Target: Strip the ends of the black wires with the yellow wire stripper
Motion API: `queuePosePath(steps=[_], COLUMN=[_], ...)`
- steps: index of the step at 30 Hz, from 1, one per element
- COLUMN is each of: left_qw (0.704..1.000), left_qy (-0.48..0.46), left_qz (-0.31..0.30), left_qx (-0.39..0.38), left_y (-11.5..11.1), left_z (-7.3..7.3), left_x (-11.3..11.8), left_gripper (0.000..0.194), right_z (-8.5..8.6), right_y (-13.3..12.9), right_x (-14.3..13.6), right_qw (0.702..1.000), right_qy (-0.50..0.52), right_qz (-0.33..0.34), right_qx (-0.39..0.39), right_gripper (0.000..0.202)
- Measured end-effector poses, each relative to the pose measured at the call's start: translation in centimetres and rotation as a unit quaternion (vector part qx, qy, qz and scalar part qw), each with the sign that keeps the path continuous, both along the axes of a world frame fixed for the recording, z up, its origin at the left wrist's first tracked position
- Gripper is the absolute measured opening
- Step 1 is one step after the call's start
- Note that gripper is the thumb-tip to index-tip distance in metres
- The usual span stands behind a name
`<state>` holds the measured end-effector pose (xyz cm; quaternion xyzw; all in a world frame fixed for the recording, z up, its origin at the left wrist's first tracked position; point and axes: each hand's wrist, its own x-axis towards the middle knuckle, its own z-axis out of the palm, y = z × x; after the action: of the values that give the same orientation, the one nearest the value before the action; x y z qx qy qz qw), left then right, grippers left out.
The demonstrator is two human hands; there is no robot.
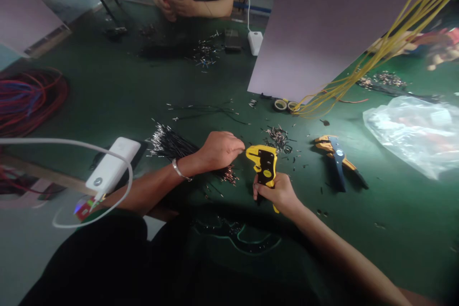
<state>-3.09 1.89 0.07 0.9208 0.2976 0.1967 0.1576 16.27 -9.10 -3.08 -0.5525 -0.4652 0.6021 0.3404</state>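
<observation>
My right hand (pixel 276 193) is wrapped round the handles of a yellow and black wire stripper (pixel 266 162), its jaws turned to the left. Just left of those jaws, my left hand (pixel 222 150) is closed in a pinch; whatever lies between its fingertips is too small to make out. Under the left hand and wrist runs a bundle of black wires (pixel 172 142), with silvery ends to the left and bare copper ends (pixel 229 175) to the right. Beyond the stripper lies a pile of short black and metallic scraps (pixel 278 138).
Blue and orange wire strippers (pixel 337 158) lie right, near a clear plastic bag (pixel 416 129). Yellow wires (pixel 355 81) hang past a pale panel (pixel 308 28) with tape rolls (pixel 280 104) at its foot. A white power bank (pixel 113 165) sits left. Another person's hands (pixel 179 5) are opposite.
</observation>
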Motion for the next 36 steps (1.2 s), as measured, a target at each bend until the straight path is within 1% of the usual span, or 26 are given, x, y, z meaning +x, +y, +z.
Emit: queuePosePath(steps=[6,14,22,25,27,30,31,36], left_qw=[1.000,1.000,1.000,1.000,1.000,0.999,0.999,0.990], left_qy=[-0.008,-0.018,-0.021,-0.021,-0.020,-0.017,-0.015,-0.008], left_qz=[0.005,0.011,0.020,0.016,0.011,0.013,0.013,0.022], left_qx=[-0.002,-0.008,-0.010,-0.001,0.009,0.037,0.050,0.142], left_y=[0.2,0.3,0.6,0.6,0.5,0.3,0.2,-0.5], left_z=[-0.2,-0.7,-0.8,-0.9,-0.8,-0.4,-0.2,0.4], left_x=[0.1,0.2,0.3,0.2,0.1,-0.1,-0.2,-0.3], left_gripper=[0.024,0.019,0.017,0.017,0.018,0.020,0.022,0.028], right_z=[0.3,0.1,-0.3,-0.3,-0.1,0.4,0.7,1.7], right_y=[0.1,0.1,0.2,-0.1,-0.3,-0.5,-0.5,-1.1], right_x=[-0.1,-0.1,0.2,0.6,0.9,1.4,1.6,3.5], right_qw=[1.000,0.999,0.997,0.993,0.987,0.985,0.984,0.974], right_qy=[0.020,0.044,0.073,0.120,0.156,0.163,0.165,0.177], right_qz=[-0.016,-0.026,-0.011,0.004,0.022,0.059,0.056,0.057], right_qx=[-0.006,-0.015,-0.021,-0.021,-0.018,-0.021,-0.028,-0.128], right_gripper=[0.003,0.004,0.007,0.011,0.017,0.021,0.023,0.029])
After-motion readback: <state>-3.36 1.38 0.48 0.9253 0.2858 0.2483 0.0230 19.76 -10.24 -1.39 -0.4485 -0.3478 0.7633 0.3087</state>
